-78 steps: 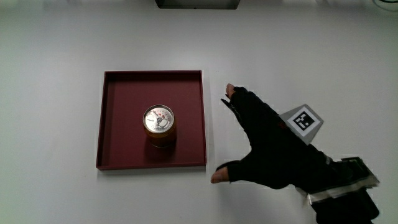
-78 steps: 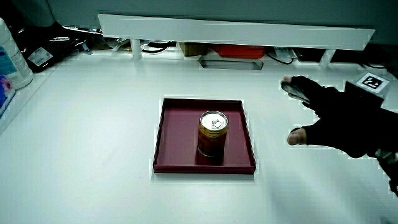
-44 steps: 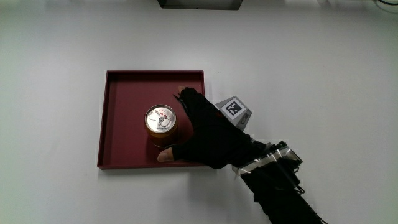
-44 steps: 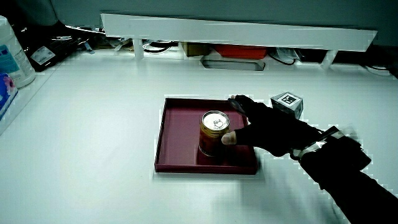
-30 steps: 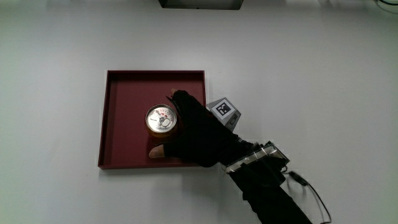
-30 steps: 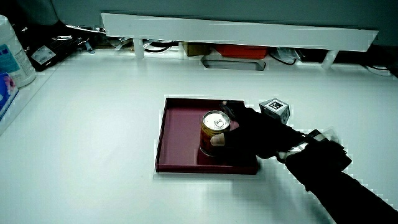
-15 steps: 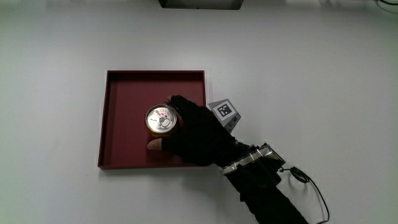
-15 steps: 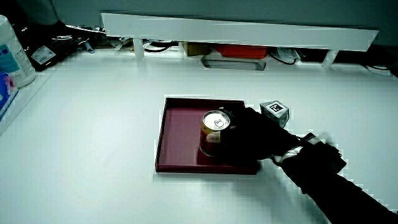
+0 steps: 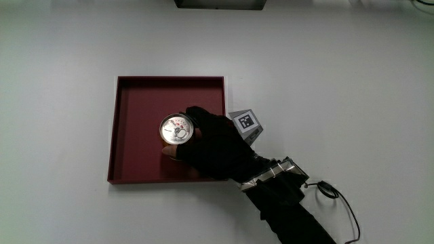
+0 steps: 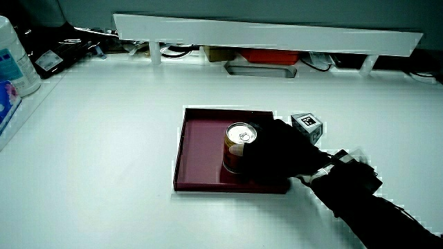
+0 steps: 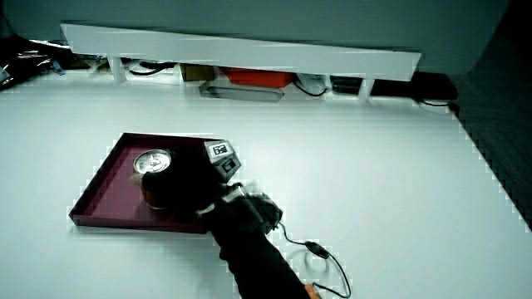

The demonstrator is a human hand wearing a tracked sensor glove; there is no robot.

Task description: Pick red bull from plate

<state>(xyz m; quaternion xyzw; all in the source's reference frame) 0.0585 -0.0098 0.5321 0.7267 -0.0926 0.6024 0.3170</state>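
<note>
Having closed in since a moment ago, the black-gloved hand (image 9: 210, 144) is now wrapping its fingers (image 9: 193, 114) around the short gold metal can (image 9: 175, 130). That can is standing upright mid-frame inside the square dark-red tray (image 9: 135, 102) on the white table (image 9: 339, 81).

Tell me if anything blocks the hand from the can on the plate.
Nothing visible does. The hand is already wrapped around the can, which stands upright on the dark red plate; nothing else is on the plate.

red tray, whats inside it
One upright can stands in the red tray, with the hand wrapped around its side. The tray floor under the hand is hidden.
</note>
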